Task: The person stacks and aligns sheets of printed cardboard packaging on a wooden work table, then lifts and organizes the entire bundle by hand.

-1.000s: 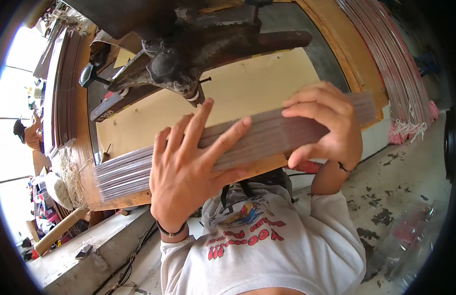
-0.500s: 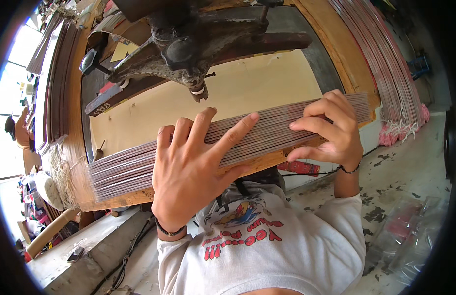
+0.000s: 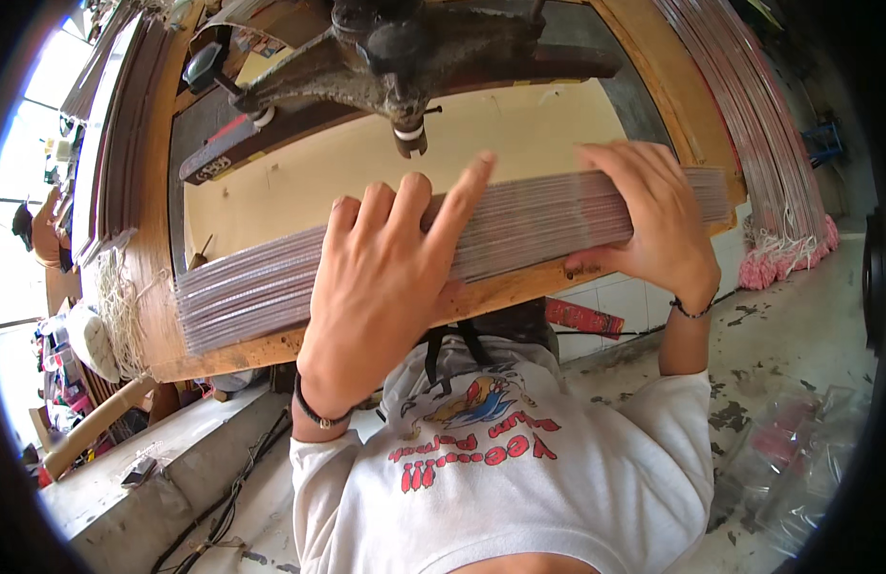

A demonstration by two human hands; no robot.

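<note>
A long stack of thin, plastic-covered sheets, seen edge-on as many close lines, lies along the near side of a wooden-framed table. My left hand spans its middle, fingers over the far side and the index stretched out and raised. Its thumb is mostly hidden beneath the hand at the near side. Toward the right end, my right hand straddles the stack, with bent fingers at the far edge and the thumb at the near edge. The right fingertips are slightly blurred.
A heavy dark metal press overhangs a cream board beyond the stack. Bundles of thin sheets with pink and white cords hang at the right. More dark bundles stand at the left. A small pointed tool stands near the stack's left end.
My right hand has gone from lifted, half-curled fingers to reaching across the stack with fingers at its far edge. My left index finger now points more upward. The whole view has shifted slightly.
</note>
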